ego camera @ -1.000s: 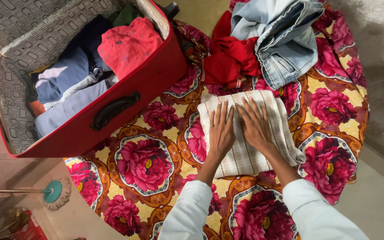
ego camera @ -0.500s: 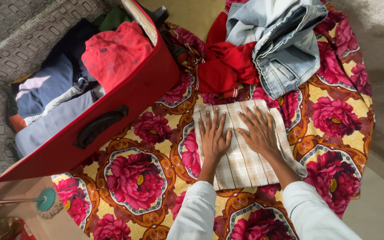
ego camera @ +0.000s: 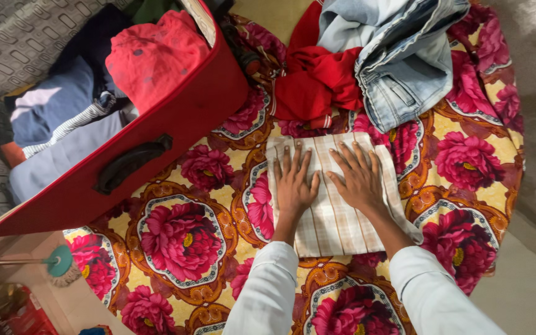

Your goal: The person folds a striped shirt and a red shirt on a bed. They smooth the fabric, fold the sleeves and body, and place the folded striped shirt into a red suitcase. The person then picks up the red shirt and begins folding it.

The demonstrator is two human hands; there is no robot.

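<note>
Hands lie flat, fingers spread, gripping nothing: left hand (ego camera: 294,185) and right hand (ego camera: 359,177) press side by side on a folded striped cloth (ego camera: 336,217) in the middle of the floral sheet (ego camera: 187,239), near the red suitcase (ego camera: 175,130) at left, jeans (ego camera: 401,68) beyond.

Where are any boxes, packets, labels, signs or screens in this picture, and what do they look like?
No screens, signs or readable labels show.
Red packet-like thing: bottom left corner on the floor, shiny red, partly cut off; its kind cannot be told.
Red suitcase: upper left on the flowered sheet, open, black handle, folded clothes inside.
</note>
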